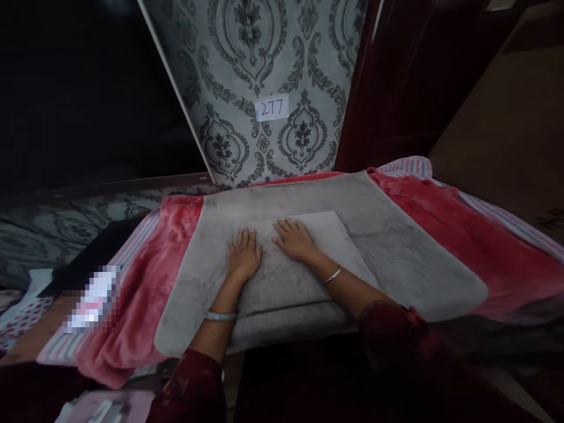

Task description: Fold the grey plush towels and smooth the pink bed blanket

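A smaller pale grey piece of soft fabric [291,282] lies flat on a large grey plush cloth [405,264]. Both of my hands rest palm down on the smaller piece. My left hand [244,255] lies left of its middle, the fingers stretched toward the wall. Nearer its far edge, my right hand [295,239] is flat with fingers spread, pointing to the left. Neither hand holds anything. A dark line, perhaps a crease or an edge, runs across the fabric in front of my wrists.
Under the grey cloth, a red plush blanket [132,299] and a striped cloth [506,217] hang over both sides. Patterned wallpaper [304,135] with a paper label [272,108] reading 277 stands behind. A large dark screen [88,94] is at left, a brown carton [511,117] at right.
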Demonstrator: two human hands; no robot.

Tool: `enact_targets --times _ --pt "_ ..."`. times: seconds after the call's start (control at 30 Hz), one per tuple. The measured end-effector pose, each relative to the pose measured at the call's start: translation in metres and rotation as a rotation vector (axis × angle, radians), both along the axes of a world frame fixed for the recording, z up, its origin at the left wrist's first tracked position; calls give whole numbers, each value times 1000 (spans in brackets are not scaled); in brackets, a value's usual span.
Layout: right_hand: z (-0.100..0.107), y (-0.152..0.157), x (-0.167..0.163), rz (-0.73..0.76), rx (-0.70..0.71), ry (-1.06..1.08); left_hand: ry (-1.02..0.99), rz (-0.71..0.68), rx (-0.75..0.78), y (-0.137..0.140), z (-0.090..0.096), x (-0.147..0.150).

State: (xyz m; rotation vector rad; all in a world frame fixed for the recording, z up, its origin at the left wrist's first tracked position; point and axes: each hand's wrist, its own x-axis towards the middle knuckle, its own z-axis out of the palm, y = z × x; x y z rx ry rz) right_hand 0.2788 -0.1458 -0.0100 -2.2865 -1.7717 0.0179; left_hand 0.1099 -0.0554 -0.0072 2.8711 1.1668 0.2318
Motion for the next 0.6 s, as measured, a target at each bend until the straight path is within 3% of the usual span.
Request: enact_targets --times 0.1,0.23,0.37,0.5,0.6 --pt "-6 -27 42 -155 1 6 -4 9 -6 3 -1 1" --pt "-32 -81 99 -366 56 114 -53 7 -9 3 -5 1" --pt "-52 -128 134 -401 106 228 -110 -5 -31 6 -7 3" --pt "-36 -140 124 -491 118 243 -129 -2 -111 9 2 4" --pt "-10 -122 72 -403 219 156 -181 -4 -126 2 12 -5"
